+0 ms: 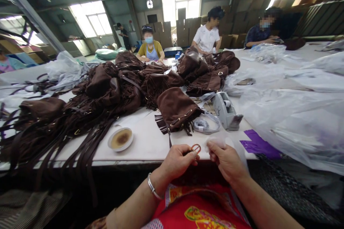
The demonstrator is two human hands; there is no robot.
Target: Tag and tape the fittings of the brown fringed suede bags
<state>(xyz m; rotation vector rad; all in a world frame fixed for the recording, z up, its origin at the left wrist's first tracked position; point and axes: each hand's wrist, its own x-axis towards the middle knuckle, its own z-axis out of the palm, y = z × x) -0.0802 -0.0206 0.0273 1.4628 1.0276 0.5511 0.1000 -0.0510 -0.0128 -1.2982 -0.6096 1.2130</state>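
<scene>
My left hand (178, 161), with a silver bangle at the wrist, pinches a small orange-brown metal buckle (197, 148) at the table's front edge. To its right my right hand (224, 157) is closed on a thin, translucent white wrapping (217, 141). The two hands are a short way apart. Just beyond them lies a brown fringed bag (177, 109) with gold rings, its strap hanging toward my left hand. A coil of clear cord or plastic (201, 124) sits beside the bag.
A big pile of brown bags (107, 89) covers the left and middle. A dish of brownish stuff (120, 139) stands front left, a grey tape dispenser (227, 111) right of the bag. Purple plastic (259, 145) and clear plastic sheets (298, 114) lie right. Several people are across the table.
</scene>
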